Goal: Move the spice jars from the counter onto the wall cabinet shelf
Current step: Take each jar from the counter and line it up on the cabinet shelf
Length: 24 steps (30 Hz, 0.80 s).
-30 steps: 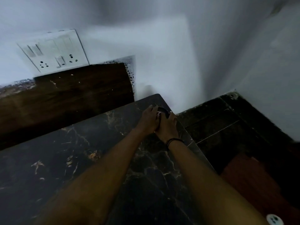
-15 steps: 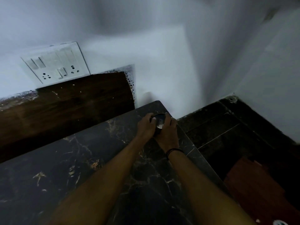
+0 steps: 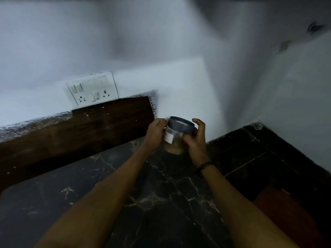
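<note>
A clear spice jar (image 3: 174,143) with a dark grey lid, a white label and brownish powder in its bottom is held in the air above the far right corner of the black marble counter (image 3: 161,203). My left hand (image 3: 155,134) grips its left side. My right hand (image 3: 194,138) wraps its right side, fingers up by the lid. The jar tilts slightly. No wall cabinet shelf is in view.
A dark wooden backsplash (image 3: 80,133) runs behind the counter, with a white switch and socket plate (image 3: 92,89) on the wall above it. White walls meet in a corner at the right. Dark floor tiles (image 3: 259,158) lie right of the counter edge.
Both hands closed on the jar at the counter's corner and have lifted it off the surface. The view has tilted upward, showing more wall.
</note>
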### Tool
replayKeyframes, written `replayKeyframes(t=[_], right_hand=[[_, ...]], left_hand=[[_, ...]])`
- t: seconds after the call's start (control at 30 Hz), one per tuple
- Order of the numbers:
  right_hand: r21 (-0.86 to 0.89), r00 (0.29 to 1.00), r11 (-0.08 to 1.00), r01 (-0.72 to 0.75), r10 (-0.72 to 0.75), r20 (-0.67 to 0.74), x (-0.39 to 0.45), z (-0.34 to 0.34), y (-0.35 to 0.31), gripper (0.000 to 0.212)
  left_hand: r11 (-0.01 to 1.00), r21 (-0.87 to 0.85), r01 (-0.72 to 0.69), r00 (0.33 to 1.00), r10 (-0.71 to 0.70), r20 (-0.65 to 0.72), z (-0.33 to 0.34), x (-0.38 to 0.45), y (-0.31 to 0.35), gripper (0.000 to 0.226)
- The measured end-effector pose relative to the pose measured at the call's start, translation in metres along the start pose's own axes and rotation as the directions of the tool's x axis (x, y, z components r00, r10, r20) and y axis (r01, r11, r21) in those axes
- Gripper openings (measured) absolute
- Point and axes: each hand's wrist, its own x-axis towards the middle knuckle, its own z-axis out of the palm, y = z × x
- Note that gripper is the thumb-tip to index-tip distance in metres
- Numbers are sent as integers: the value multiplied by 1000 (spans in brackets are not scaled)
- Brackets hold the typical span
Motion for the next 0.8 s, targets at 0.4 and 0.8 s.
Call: replayKeyframes(t=[0.4, 0.8], right_hand=[[184, 993, 979, -90, 73, 97, 3, 31, -57, 46], [52, 993, 998, -25, 19, 117, -17, 49, -73, 47]], left_hand=[[967, -247, -60, 997, 49, -52, -6, -36, 38, 56], [930, -337, -147, 988, 124, -89, -16, -64, 56, 37]])
